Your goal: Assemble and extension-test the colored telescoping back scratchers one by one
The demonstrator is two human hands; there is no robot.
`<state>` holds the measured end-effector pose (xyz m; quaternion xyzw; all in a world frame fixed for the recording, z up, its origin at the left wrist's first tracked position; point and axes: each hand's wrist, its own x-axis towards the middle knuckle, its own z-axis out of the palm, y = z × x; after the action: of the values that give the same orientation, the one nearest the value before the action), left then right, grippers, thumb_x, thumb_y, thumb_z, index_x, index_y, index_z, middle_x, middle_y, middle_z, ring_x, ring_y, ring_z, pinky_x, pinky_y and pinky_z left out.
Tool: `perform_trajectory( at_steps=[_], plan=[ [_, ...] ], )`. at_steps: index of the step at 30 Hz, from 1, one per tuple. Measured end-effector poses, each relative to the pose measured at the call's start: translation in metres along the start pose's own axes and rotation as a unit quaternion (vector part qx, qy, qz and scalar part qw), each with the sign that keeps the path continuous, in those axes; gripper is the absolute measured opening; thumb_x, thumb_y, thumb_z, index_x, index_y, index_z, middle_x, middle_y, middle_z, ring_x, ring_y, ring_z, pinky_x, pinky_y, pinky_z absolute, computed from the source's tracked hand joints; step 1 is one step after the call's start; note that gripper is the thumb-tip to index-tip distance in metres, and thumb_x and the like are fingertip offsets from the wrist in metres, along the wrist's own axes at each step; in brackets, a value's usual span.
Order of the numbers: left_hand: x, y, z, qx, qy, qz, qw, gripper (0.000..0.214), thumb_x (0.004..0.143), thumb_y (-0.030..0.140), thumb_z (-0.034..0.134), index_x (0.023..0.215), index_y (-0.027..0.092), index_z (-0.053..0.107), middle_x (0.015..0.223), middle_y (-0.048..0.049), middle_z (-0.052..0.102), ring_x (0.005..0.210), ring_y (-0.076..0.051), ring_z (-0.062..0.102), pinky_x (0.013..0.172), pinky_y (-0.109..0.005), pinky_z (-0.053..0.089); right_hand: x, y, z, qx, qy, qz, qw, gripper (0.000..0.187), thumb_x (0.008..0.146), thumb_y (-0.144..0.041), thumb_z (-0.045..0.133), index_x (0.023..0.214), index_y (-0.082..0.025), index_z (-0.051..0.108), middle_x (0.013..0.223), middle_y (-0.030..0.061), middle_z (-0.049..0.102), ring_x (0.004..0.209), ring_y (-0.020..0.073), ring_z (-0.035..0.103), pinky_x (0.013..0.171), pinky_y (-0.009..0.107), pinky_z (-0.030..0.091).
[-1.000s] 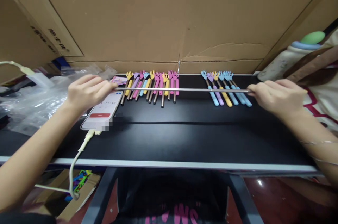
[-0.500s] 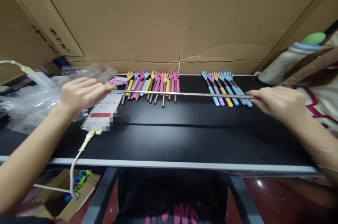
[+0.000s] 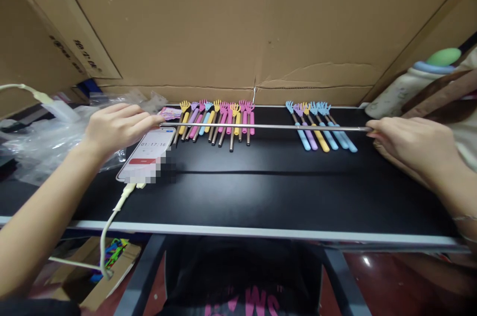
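Note:
I hold a long thin metal rod (image 3: 266,126) level above the black table (image 3: 261,192). My left hand (image 3: 115,128) pinches its left end and my right hand (image 3: 410,144) pinches its right end. Behind the rod lie two groups of small hand-shaped back scratchers with coloured handles. The larger group (image 3: 218,122) is left of centre, in yellow, purple, pink and blue. A smaller, mostly blue group (image 3: 320,127) lies to the right. The rod crosses in front of both groups.
A phone (image 3: 147,154) showing a timer lies under my left hand, with a white cable (image 3: 112,216) running off the table's front edge. Clear plastic bags (image 3: 44,142) are piled at left. Cardboard (image 3: 238,28) walls the back. A bag (image 3: 428,87) stands at right.
The rod has grown longer: my right hand has moved to the right, pulling its end out, and my left hand has stayed near the phone. The rod now sits slightly higher.

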<state>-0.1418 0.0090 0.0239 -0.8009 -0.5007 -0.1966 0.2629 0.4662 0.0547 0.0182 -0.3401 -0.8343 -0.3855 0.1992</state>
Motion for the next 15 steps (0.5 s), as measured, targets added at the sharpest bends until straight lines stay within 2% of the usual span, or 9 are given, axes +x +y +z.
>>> perform_trajectory(
  at_steps=[2, 4, 7, 10, 11, 13, 15],
  plan=[
    [0.001, 0.002, 0.001, 0.000, 0.006, -0.013, 1.000, 0.041, 0.093, 0.052, 0.041, 0.079, 0.032, 0.073, 0.060, -0.0007, 0.060, 0.062, -0.018, 0.043, 0.057, -0.026, 0.023, 0.000, 0.001, 0.002, 0.053, -0.049, 0.077, 0.994, 0.033, 0.093, -0.042, 0.044, 0.093, -0.022, 0.070, 0.083, 0.0124, 0.075, 0.065, 0.0221, 0.061, 0.061, 0.035, 0.036],
    [0.001, 0.002, 0.003, -0.022, 0.008, -0.037, 0.999, 0.044, 0.091, 0.058, 0.041, 0.081, 0.030, 0.075, 0.066, -0.0015, 0.063, 0.063, -0.018, 0.047, 0.055, -0.025, 0.021, -0.001, 0.006, 0.003, 0.132, -0.105, 0.171, 0.971, 0.033, 0.088, -0.049, 0.050, 0.092, -0.025, 0.072, 0.085, 0.0113, 0.075, 0.069, 0.0232, 0.062, 0.065, 0.036, 0.038],
    [0.000, -0.004, 0.005, -0.122, -0.028, -0.093, 0.988, 0.049, 0.082, 0.070, 0.049, 0.082, 0.028, 0.075, 0.076, -0.0001, 0.070, 0.064, -0.015, 0.053, 0.056, -0.022, 0.027, -0.002, 0.018, 0.000, 0.292, -0.201, 0.281, 0.892, 0.031, 0.074, -0.055, 0.067, 0.087, -0.028, 0.075, 0.083, 0.0075, 0.075, 0.072, 0.0233, 0.063, 0.067, 0.036, 0.042],
    [-0.002, -0.013, 0.004, -0.255, -0.079, -0.162, 0.950, 0.047, 0.069, 0.070, 0.065, 0.078, 0.024, 0.074, 0.074, 0.0007, 0.071, 0.067, -0.015, 0.059, 0.061, -0.022, 0.038, -0.003, 0.027, -0.010, 0.390, -0.279, 0.363, 0.799, 0.035, 0.060, -0.054, 0.081, 0.082, -0.027, 0.077, 0.077, 0.0073, 0.073, 0.070, 0.0224, 0.062, 0.064, 0.036, 0.045],
    [-0.002, -0.016, 0.003, -0.296, -0.075, -0.192, 0.933, 0.045, 0.066, 0.065, 0.070, 0.078, 0.023, 0.073, 0.072, 0.0007, 0.071, 0.067, -0.016, 0.060, 0.061, -0.022, 0.040, -0.002, 0.027, -0.014, 0.407, -0.280, 0.398, 0.773, 0.036, 0.057, -0.051, 0.085, 0.081, -0.025, 0.077, 0.075, 0.0079, 0.071, 0.069, 0.0217, 0.061, 0.061, 0.035, 0.044],
    [-0.002, -0.018, 0.003, -0.378, -0.027, -0.256, 0.889, 0.038, 0.061, 0.053, 0.078, 0.078, 0.020, 0.069, 0.066, 0.0015, 0.067, 0.062, -0.014, 0.058, 0.058, -0.021, 0.042, -0.001, 0.023, -0.022, 0.435, -0.245, 0.476, 0.724, 0.031, 0.056, -0.041, 0.089, 0.077, -0.023, 0.075, 0.070, 0.0083, 0.068, 0.063, 0.0190, 0.057, 0.055, 0.032, 0.042],
    [-0.001, -0.016, 0.003, -0.467, 0.042, -0.316, 0.825, 0.036, 0.060, 0.044, 0.081, 0.080, 0.019, 0.065, 0.060, 0.0030, 0.062, 0.053, -0.012, 0.054, 0.052, -0.021, 0.041, 0.002, 0.014, -0.028, 0.460, -0.172, 0.553, 0.673, 0.019, 0.065, -0.032, 0.084, 0.074, -0.023, 0.071, 0.065, 0.0065, 0.064, 0.056, 0.0151, 0.051, 0.049, 0.029, 0.037]
  ],
)
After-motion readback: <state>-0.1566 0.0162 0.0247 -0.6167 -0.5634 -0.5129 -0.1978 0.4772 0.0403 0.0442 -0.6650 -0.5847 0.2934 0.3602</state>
